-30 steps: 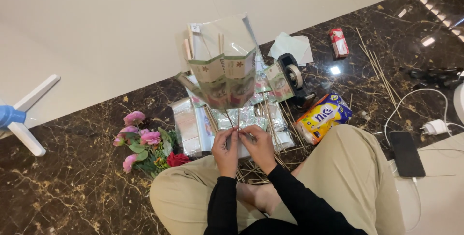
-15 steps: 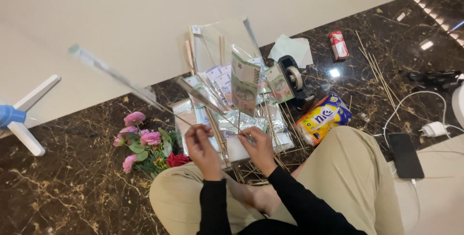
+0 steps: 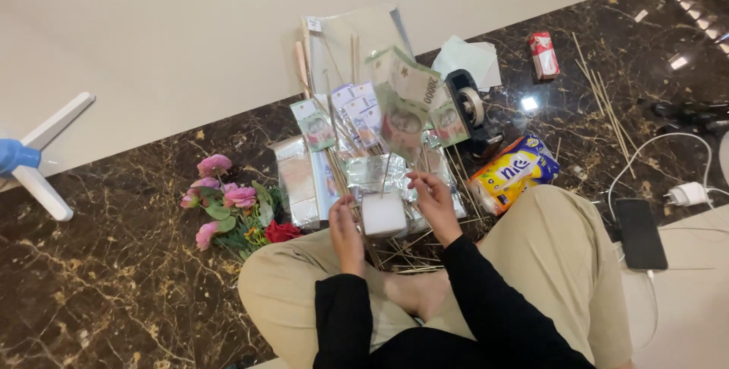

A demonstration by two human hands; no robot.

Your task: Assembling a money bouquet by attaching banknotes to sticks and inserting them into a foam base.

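I sit cross-legged on a dark marble floor. My left hand (image 3: 345, 231) grips the left side of a white foam block (image 3: 383, 215) held above my lap. My right hand (image 3: 434, 203) pinches a thin wooden skewer that carries folded banknotes (image 3: 406, 107) at its top. The skewer's lower end meets the top of the block. More banknotes on sticks (image 3: 353, 111) stand or lie just behind the block, over a stack of clear-wrapped packets (image 3: 300, 183).
Pink and red artificial flowers (image 3: 228, 206) lie to the left. A black tape dispenser (image 3: 471, 107), a yellow packet (image 3: 512, 171), loose skewers (image 3: 600, 99), a small red box (image 3: 543, 54), a phone (image 3: 640, 232) and a white charger (image 3: 687, 193) lie to the right. A white-and-blue stand (image 3: 34, 164) is far left.
Both hands earlier held a fan of banknote sticks together. The left hand let go and swung a stick aside. It now holds the foam block while the right hand holds one banknote skewer on it.
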